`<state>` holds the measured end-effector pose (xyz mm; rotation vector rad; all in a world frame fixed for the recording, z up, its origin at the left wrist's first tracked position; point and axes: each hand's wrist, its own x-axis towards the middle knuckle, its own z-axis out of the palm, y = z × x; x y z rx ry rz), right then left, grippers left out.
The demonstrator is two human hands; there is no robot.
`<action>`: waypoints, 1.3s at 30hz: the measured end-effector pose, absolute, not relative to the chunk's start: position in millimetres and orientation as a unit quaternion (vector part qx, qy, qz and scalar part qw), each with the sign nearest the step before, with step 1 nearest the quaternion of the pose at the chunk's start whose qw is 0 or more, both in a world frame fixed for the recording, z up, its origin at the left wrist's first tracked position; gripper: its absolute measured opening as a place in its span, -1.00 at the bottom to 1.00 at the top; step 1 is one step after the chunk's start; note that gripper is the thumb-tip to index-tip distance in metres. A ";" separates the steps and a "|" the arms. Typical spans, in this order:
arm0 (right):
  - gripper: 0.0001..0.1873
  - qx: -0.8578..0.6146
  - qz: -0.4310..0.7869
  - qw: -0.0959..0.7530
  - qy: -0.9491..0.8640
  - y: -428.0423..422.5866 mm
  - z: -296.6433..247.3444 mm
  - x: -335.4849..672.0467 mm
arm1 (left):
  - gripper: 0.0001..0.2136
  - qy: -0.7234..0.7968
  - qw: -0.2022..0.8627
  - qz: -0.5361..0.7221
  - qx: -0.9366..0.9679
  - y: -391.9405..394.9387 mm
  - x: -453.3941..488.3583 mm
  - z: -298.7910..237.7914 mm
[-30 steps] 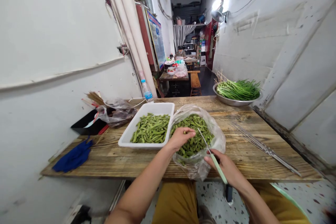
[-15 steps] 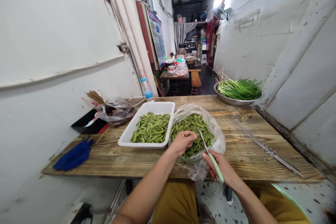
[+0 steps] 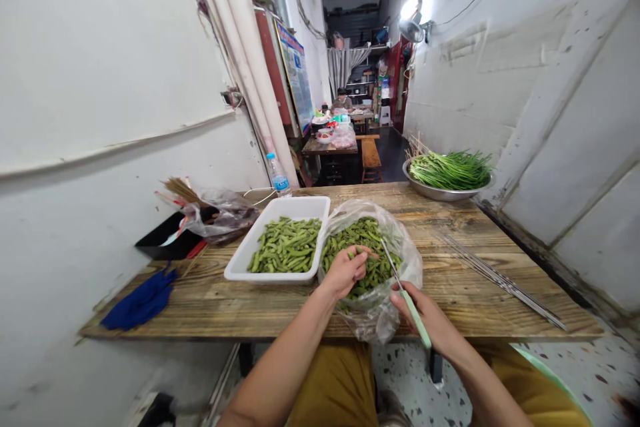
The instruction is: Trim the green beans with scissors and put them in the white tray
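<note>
Head-cam view, looking fwd & down: person's 2 bare hands at work over a wood table (image 3: 240,310) across the lower half of frame. L hand (image 3: 345,272), ctr of frame, has fingers curled in narrow, holding a green pod (image 3: 351,253) above an open clear bag (image 3: 411,250). R hand (image 3: 417,310), just right of ctr & lower, grips scissors (image 3: 415,317) by a pale-green handle; blades point up & left over the bag, tips near L hand but apart. Bag, ctr, is full of green pods (image 3: 367,230). Touching or just beside it, left of ctr, a white tub (image 3: 273,277) holds more pods, w/ bare white base showing at its far end. Behind tub: water bottle (image 3: 280,181), blue cap, upright. Frame left: black box (image 3: 153,247), dark-filled plastic sack (image 3: 227,217), thin sticks (image 3: 183,190); blue cloth (image 3: 140,300) lower left. Frame right: metal rods (image 3: 505,280) lying diag. on table; above them, at far edge, steel bowl (image 3: 445,195) heaped w/ long greens (image 3: 453,170). Upper ctr, bkgd: another person (image 3: 342,100) seated at a cluttered table, bench (image 3: 371,153) nearby; lit lamp (image 3: 410,10) & fan (image 3: 411,31) on right wall.
</note>
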<state>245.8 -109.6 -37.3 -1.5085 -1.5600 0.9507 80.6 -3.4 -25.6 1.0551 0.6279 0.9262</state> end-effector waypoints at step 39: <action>-0.55 -0.612 0.420 0.389 -0.546 -122.5 -58.6 273.7 | -0.90 0.477 0.318 0.255 0.779 84.4 138.6 -28.2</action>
